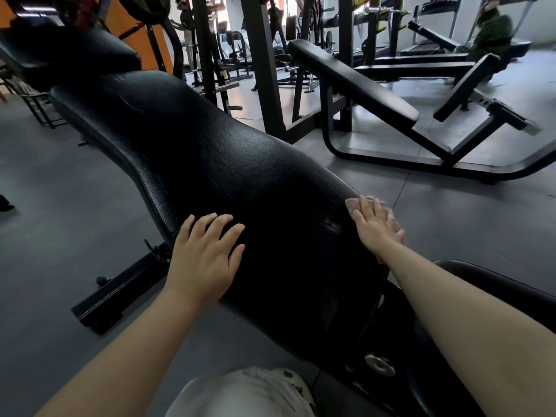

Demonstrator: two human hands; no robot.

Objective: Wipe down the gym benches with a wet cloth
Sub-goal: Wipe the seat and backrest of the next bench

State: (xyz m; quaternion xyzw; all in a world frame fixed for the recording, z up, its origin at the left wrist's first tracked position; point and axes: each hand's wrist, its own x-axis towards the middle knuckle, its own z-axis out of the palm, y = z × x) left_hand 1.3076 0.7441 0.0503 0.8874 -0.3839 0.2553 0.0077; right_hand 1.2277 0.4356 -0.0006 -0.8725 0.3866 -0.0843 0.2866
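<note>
From the head view, a long black bench pad [210,164] runs from the lower right up toward the upper left, its textured skin shining in places. The left hand [207,257] lies flat on the pad's near-left edge, fingers straight and spread, holding nothing. The right hand [376,227] presses a pale cloth [353,204] against the pad's right side — fingers straight and together, laid flat over the cloth, which peeks out past the fingertips. Both forearms reach in from the bottom of the frame. Beyond the pad stands a second bench [355,82], inclined, on a black frame, well apart across the grey floor [60,206]. Racks and machines crowd the background — blurred.
</note>
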